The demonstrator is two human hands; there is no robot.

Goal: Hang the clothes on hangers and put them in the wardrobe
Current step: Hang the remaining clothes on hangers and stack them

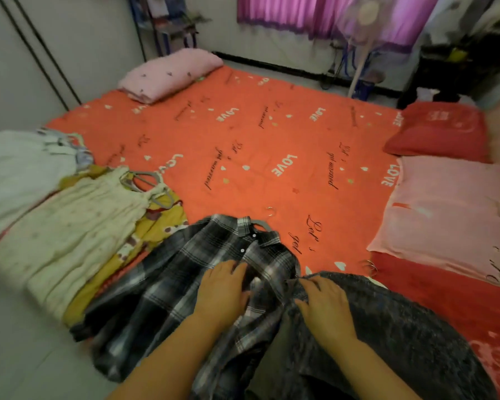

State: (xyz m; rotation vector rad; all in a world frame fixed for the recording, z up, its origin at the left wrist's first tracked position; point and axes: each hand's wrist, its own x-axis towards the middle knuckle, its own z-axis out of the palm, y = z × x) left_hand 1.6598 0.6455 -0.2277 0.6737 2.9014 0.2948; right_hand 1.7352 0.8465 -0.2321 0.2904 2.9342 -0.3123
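Note:
A black-and-white plaid shirt [185,284] lies on the orange bed sheet [272,134] at the near edge. A grey hanger [261,224] is inside its collar, and the metal hook [269,211] pokes out above. My left hand [223,293] rests flat on the shirt's front by the button strip. My right hand [325,307] is just to the right and pinches the shirt's edge between fingers and thumb. It lies over a dark grey fuzzy garment [393,336]. To the left lie a cream dress [78,226], a yellow garment [159,223] and a white garment [23,168], each on a hanger.
A folded pink blanket [168,75] lies at the far end of the bed. A red pillow [439,131] and a pink pillow [445,217] lie on the right. Metal hanger hooks [370,267] show by the pink pillow. A standing fan [361,39] and a purple curtain [315,13] are behind the bed. White panels [20,53] stand on the left.

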